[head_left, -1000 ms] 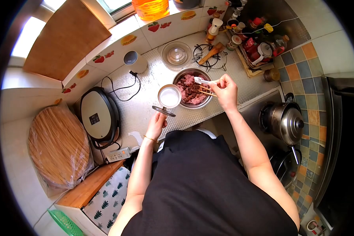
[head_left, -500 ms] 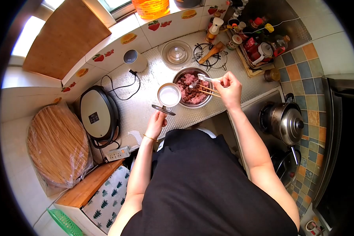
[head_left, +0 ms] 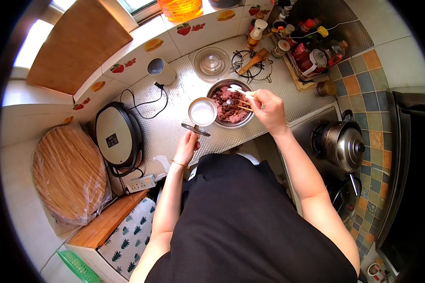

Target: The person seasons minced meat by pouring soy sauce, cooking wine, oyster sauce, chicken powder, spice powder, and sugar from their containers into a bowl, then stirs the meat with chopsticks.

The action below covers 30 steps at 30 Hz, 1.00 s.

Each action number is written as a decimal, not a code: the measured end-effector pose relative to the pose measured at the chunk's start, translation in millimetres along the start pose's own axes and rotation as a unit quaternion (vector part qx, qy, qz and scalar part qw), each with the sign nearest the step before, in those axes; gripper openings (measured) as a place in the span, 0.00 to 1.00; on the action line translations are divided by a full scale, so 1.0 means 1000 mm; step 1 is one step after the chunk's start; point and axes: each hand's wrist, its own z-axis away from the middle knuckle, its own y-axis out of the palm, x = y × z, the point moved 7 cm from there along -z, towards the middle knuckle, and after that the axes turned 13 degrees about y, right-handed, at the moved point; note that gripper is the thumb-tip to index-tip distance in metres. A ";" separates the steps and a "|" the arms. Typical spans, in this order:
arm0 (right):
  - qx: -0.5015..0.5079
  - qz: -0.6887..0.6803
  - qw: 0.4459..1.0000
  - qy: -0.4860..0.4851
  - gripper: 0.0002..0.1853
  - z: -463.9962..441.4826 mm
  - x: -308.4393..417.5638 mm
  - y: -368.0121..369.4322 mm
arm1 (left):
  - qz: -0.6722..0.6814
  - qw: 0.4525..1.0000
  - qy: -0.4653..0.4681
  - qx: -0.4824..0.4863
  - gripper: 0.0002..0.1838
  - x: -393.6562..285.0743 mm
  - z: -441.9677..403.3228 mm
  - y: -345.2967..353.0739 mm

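Note:
A steel bowl (head_left: 247,121) on the counter holds pink and dark ground meat (head_left: 227,109), with a small white patch on top. My right hand (head_left: 268,111) is closed on a white spoon (head_left: 241,90) and a pair of chopsticks (head_left: 244,105); the spoon is over the bowl's upper part and the chopsticks reach over the meat. Just left of the bowl is a small round container (head_left: 203,113) with white contents and an open dark lid (head_left: 195,129). My left hand (head_left: 188,144) is closed on this container's lid side.
Behind the bowl lie a glass lid (head_left: 211,63) and a wire stand (head_left: 255,70) with a wooden tool. Bottles and jars (head_left: 311,59) fill the back right. A pot (head_left: 347,146) stands on the right stove. An electric pan (head_left: 119,137) and power strip (head_left: 141,184) are at left.
My right hand has shifted slightly down and left. The spoon's bowl first dipped toward the meat and has now moved up toward the steel bowl's far rim. A white patch now shows on the meat.

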 end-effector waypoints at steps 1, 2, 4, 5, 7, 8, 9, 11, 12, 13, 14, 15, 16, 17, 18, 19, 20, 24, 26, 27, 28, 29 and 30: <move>0.011 0.009 1.000 -0.009 0.06 0.002 0.000 0.002 | -0.001 1.000 -0.002 -0.003 0.12 0.000 0.000 0.000; 0.023 0.018 0.999 -0.019 0.06 0.005 -0.002 0.004 | -0.003 1.000 -0.003 -0.006 0.12 0.000 0.001 -0.001; 0.028 0.032 0.999 -0.034 0.05 0.008 0.003 0.001 | -0.004 1.000 -0.003 -0.008 0.12 0.004 0.002 -0.004; 0.020 0.037 0.998 -0.040 0.05 0.009 0.006 -0.003 | -0.005 1.000 -0.003 -0.008 0.12 0.005 0.002 -0.005; 0.001 0.038 0.998 -0.052 0.04 0.011 0.012 -0.008 | -0.001 1.000 -0.003 -0.002 0.12 0.007 0.001 -0.008; -0.012 0.033 0.998 -0.059 0.04 0.012 0.013 -0.010 | 0.001 1.000 -0.003 0.002 0.12 0.009 0.001 -0.009; -0.024 0.029 0.997 -0.065 0.04 0.013 0.013 -0.013 | 0.001 1.000 -0.003 -0.003 0.12 0.008 0.001 -0.008; -0.004 0.034 0.998 -0.051 0.05 0.014 0.005 -0.006 | 0.001 1.000 0.000 -0.012 0.12 0.006 0.000 -0.007; 0.007 0.036 0.998 -0.044 0.05 0.015 0.003 -0.003 | -0.009 1.000 -0.003 -0.010 0.12 0.003 0.001 -0.006; -0.008 -0.003 1.000 -0.013 0.05 0.015 0.000 -0.005 | -0.020 1.000 -0.005 -0.009 0.12 0.000 0.002 -0.004; -0.023 -0.044 0.999 0.015 0.06 0.016 -0.001 -0.007 | -0.031 0.999 -0.006 -0.008 0.12 -0.003 0.001 -0.004; -0.037 -0.084 0.995 0.045 0.06 0.017 -0.003 -0.009 | -0.038 0.999 0.004 -0.003 0.12 -0.003 0.001 -0.003; -0.022 -0.115 0.991 0.068 0.07 0.016 -0.004 -0.006 | -0.045 0.999 0.014 0.002 0.12 -0.002 0.000 -0.003; -0.009 -0.146 0.985 0.089 0.07 0.015 -0.005 -0.005 | -0.052 0.998 0.024 0.008 0.12 -0.002 0.000 -0.002; 0.004 -0.176 0.978 0.111 0.08 0.015 -0.006 -0.003 | -0.073 0.997 0.026 0.013 0.11 -0.008 0.000 0.001; 0.035 -0.180 0.975 0.129 0.08 0.016 -0.006 0.003 | -0.093 0.995 0.028 0.019 0.11 -0.016 0.001 0.005; 0.066 -0.183 0.970 0.147 0.08 0.018 -0.004 0.011 | -0.113 0.993 0.030 0.024 0.10 -0.021 0.001 0.007; 0.150 -0.162 0.960 0.173 0.06 0.027 0.004 0.040 | -0.137 0.989 0.042 0.037 0.09 -0.020 0.001 0.008; 0.177 -0.133 0.962 0.158 0.07 0.030 0.008 0.051 | -0.142 0.987 0.070 0.026 0.11 -0.019 0.000 0.011; 0.172 -0.118 0.970 0.128 0.07 0.032 0.009 0.054 | -0.136 0.987 0.074 0.029 0.11 -0.024 0.001 0.014; 0.167 -0.103 0.976 0.097 0.07 0.034 0.010 0.058 | -0.130 0.988 0.079 0.033 0.11 -0.030 0.002 0.019; 0.161 -0.088 0.981 0.067 0.07 0.036 0.011 0.061 | -0.123 0.988 0.084 0.036 0.10 -0.034 0.002 0.021; 0.152 -0.090 0.983 0.050 0.07 0.036 0.014 0.061 | -0.124 0.988 0.087 0.042 0.10 -0.033 0.002 0.022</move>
